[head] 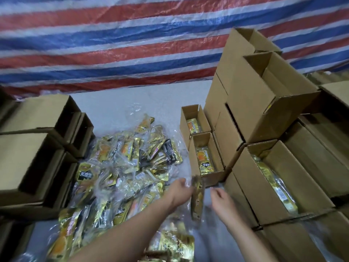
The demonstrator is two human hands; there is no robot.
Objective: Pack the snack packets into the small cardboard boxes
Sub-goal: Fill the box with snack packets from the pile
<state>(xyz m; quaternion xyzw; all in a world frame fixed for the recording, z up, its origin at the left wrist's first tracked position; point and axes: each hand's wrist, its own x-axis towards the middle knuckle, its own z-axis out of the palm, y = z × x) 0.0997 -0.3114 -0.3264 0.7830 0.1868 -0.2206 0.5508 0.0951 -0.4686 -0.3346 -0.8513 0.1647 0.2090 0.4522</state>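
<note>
Low in the frame, my left hand [180, 191] reaches up from the bottom centre, fingers seemingly pinching the top of a gold snack packet [197, 202] that hangs upright and blurred. My right hand [221, 198] hovers just beside it, fingers loosely curled around nothing. Both sit right below the near small open box [205, 157], which holds a packet. Loose packets [120, 171] pile centre-left.

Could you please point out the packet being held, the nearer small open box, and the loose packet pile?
held packet [197, 200], head view, mid-body.
nearer small open box [194, 157], head view, left wall.
packet pile [120, 167], head view, centre.
</note>
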